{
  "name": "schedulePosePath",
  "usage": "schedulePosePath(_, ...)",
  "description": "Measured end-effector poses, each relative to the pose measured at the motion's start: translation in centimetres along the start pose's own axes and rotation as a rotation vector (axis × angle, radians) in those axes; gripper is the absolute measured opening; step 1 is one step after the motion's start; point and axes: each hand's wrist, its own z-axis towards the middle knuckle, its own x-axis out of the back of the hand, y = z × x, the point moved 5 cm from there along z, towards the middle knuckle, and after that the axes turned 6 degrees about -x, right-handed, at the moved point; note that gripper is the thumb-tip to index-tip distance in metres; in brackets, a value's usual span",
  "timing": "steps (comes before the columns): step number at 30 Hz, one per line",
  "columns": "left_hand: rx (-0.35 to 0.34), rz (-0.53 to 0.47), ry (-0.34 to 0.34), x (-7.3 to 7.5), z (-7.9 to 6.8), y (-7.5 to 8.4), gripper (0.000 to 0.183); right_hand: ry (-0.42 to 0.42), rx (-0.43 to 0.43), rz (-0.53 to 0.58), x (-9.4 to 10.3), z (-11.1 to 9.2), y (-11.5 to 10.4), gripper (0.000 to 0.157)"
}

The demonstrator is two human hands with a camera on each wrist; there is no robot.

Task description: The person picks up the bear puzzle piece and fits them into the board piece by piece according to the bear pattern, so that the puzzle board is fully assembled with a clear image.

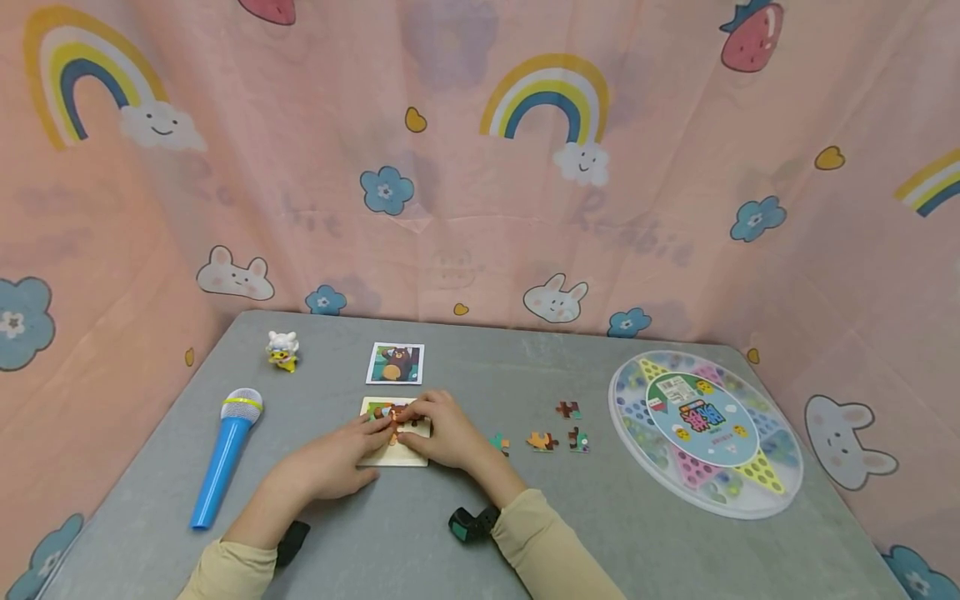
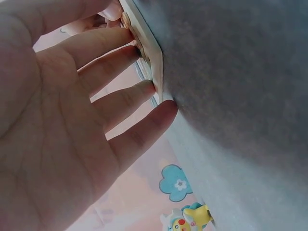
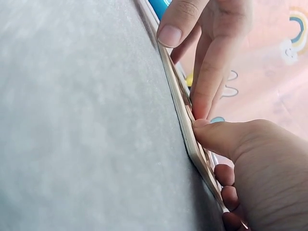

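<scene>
A wooden puzzle board [image 1: 405, 457] with a partly filled bear picture lies on the table under both hands. My left hand [image 1: 333, 460] rests on its left side with fairly straight fingers, its index fingertip meeting the right thumb at a jigsaw piece [image 3: 189, 111]. From the right, my right hand [image 1: 448, 433] arches over the board. Its thumb and index finger pinch that piece, which sits slightly raised in the board; its other fingers bend down near the board's edge. The fingers hide much of the picture.
Several loose jigsaw pieces [image 1: 542, 442] lie right of the board. Behind it is a bear picture card [image 1: 395, 364]. A blue microphone [image 1: 225, 467] and a small figurine [image 1: 282, 352] are at the left. A round game board [image 1: 705, 433] occupies the right side.
</scene>
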Motion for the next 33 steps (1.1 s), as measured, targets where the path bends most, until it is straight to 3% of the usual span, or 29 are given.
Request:
schedulePosePath(10,0.02,-0.009,-0.018,-0.02,-0.09,0.09,0.066,0.004,-0.016,-0.041,-0.18,0.16,0.02,0.022)
schedulePosePath(23,0.062,-0.031,-0.03,-0.22,0.13,-0.22,0.067,0.018,-0.033,-0.011,0.19,0.05,0.02,0.021)
schedulePosePath(33,0.063,-0.043,-0.027,-0.01,-0.1,0.13,0.067,-0.067,-0.045,-0.06,0.52,0.44,-0.33,0.028)
